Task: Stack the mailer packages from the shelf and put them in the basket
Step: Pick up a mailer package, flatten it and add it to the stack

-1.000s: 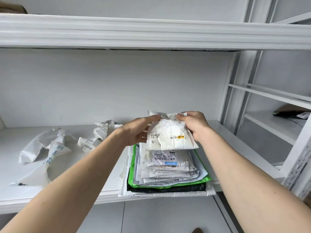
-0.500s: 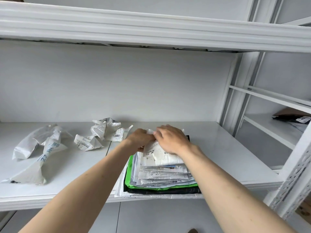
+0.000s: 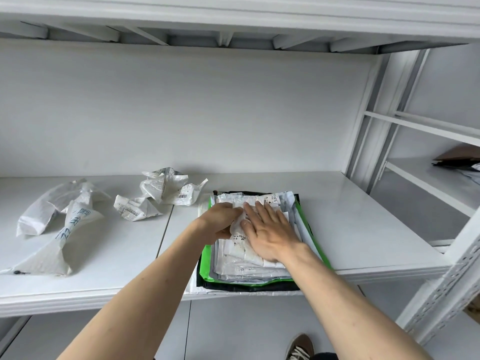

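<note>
A stack of flat mailer packages (image 3: pixel 259 271) lies on the white shelf (image 3: pixel 363 229), white ones on top of a green and a black one. My right hand (image 3: pixel 267 232) presses flat on the top white mailer (image 3: pixel 240 244), fingers straight. My left hand (image 3: pixel 220 222) rests at that mailer's left edge with its fingers curled against it. Crumpled white mailers (image 3: pixel 158 196) lie loose to the left of the stack, and longer twisted ones (image 3: pixel 57 222) lie at the far left. No basket is in view.
A second shelf board (image 3: pixel 233 11) runs overhead. White perforated uprights (image 3: pixel 446 276) stand at the right, with a neighbouring shelf unit holding dark items (image 3: pixel 457 159). My shoe (image 3: pixel 298 346) shows on the floor below.
Both hands have lowered the white mailer from the air onto the stack. My right hand has flattened out on it, and the camera has tilted downward.
</note>
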### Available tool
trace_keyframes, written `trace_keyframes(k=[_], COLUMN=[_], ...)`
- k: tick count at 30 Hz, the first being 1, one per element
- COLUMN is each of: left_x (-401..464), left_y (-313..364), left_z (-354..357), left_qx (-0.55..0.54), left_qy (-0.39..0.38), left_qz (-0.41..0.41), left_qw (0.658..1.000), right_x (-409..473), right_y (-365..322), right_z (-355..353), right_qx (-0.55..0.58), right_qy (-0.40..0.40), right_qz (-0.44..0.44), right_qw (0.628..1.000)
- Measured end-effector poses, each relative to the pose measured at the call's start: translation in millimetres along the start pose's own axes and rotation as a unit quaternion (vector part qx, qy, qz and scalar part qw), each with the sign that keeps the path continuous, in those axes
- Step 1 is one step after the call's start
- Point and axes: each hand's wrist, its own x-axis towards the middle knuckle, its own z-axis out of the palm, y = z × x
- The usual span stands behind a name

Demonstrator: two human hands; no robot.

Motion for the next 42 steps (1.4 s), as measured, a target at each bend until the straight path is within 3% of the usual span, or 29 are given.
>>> trace_keyframes(k=[7,17,29,32,35,38,42], left_x=[-1,11,5,-5,-16,-16,-19], left_y=[-6,-18,-22,-8,12,30,48], left_z=[-1,-1,0,1,-3,-13,-16], left_qx=[-0.045,-0.011,-0.009,0.001,-0.042,-0.118,-0.186], left_qy=[0.0,0.011,0.001,0.018,0.035,0.052,0.047], left_qz=[-0.018,0.002,0.015,0.021,0.033,0.041,0.057], left_qw=[0.999,1.0,1.0,1.0,0.998,0.991,0.98], right_x=[3,6,5,1,-6,-10,-11], right_y=[1,2,5,7,15,28,37], right_z=[7,13,18,3,-23,-45,-56], right_qx=[-0.009,-0.022,0.034,0.109,0.256,0.322,0.555], right_qy=[-0.008,-0.004,-0.02,-0.016,0.097,0.184,0.183], right_qz=[0.0,-0.001,0.007,0.007,0.056,0.155,0.191], right_qw=[1.0,1.0,0.999,0.994,0.96,0.916,0.788])
